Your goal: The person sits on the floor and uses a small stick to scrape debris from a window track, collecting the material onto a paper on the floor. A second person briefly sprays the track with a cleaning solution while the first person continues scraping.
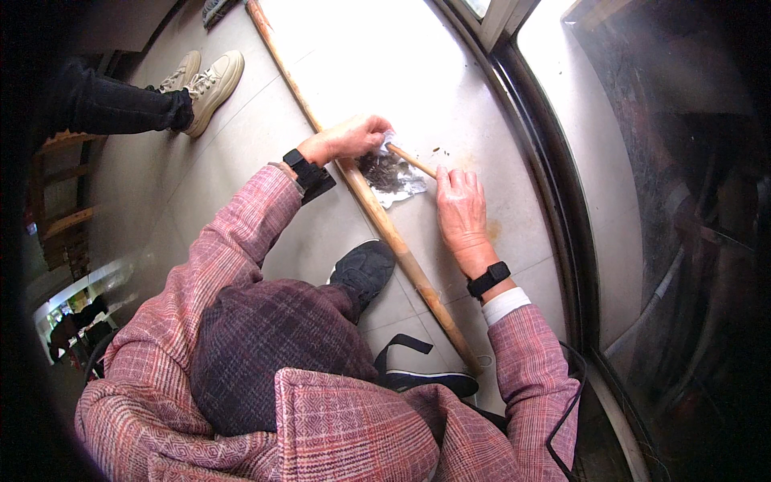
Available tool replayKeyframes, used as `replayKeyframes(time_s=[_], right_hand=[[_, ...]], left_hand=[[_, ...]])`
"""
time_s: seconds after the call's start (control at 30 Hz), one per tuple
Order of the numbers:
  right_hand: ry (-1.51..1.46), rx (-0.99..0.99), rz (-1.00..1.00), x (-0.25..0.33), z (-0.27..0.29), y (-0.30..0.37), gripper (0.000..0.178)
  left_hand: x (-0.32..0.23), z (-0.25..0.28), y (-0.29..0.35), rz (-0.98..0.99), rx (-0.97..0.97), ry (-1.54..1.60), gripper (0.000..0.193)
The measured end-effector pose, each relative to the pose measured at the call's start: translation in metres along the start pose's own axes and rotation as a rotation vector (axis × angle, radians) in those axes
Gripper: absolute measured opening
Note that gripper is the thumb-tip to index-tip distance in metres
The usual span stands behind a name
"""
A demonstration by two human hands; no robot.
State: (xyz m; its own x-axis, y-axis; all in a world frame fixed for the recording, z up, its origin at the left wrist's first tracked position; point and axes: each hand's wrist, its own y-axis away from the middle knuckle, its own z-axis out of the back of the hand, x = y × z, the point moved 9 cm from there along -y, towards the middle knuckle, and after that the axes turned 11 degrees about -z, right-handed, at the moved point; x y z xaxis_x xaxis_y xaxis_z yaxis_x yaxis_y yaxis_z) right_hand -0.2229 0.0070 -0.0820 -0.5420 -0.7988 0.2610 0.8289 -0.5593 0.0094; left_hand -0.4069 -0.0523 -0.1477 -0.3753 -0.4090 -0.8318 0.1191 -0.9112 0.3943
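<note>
Slim stick between two hands, above a crumpled sheet of dark debris

The thin wooden stick point(411, 161) slants across the upper middle of the frame, its upper-left end over a crumpled white sheet point(405, 189) on the floor point(518, 225). The right hand point(462, 209) has its fingertips closed on the stick's lower-right end. The left hand point(349, 138) is curled nearly closed at the sheet's upper edge and seems to pinch it; whether it also touches the stick is hidden.

The stick should be light and stiff, easily steered from the end but likely to snap if levered hard; a fingertip grip suits it. The sheet looks thin, soft and easily torn, best taken by a bare edge, since the dark debris point(384, 170) looks loose and could spill. The long wooden pole point(385, 225), running diagonally beneath the left wrist, looks far heavier and could roll if nudged
</note>
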Motion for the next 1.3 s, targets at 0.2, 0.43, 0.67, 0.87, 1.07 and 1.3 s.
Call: replayKeyframes(time_s=[0.2,0.43,0.67,0.87,1.07,1.3], right_hand=[[-0.026,-0.025,0.039,0.004,0.003,0.000,0.037],[-0.026,-0.017,0.014,-0.007,0.002,-0.002,0.035],[-0.044,0.007,0.016,-0.019,0.006,0.004,0.038],[-0.045,0.091,0.033,-0.016,0.005,0.003,0.041],[-0.190,0.209,-0.023,-0.015,-0.004,0.001,0.034],[-0.400,0.256,-0.092,-0.027,-0.006,0.003,0.025]], left_hand=[[0.008,-0.003,-0.003,0.088,-0.028,0.108,0.026],[0.007,-0.003,-0.002,0.095,-0.002,0.127,0.025],[0.010,-0.004,0.001,0.100,-0.006,0.169,0.027],[0.004,-0.006,-0.002,0.051,0.005,0.204,0.029],[0.002,-0.009,0.002,0.037,0.044,0.275,0.031],[-0.005,-0.010,0.005,0.014,0.055,0.319,0.030]])
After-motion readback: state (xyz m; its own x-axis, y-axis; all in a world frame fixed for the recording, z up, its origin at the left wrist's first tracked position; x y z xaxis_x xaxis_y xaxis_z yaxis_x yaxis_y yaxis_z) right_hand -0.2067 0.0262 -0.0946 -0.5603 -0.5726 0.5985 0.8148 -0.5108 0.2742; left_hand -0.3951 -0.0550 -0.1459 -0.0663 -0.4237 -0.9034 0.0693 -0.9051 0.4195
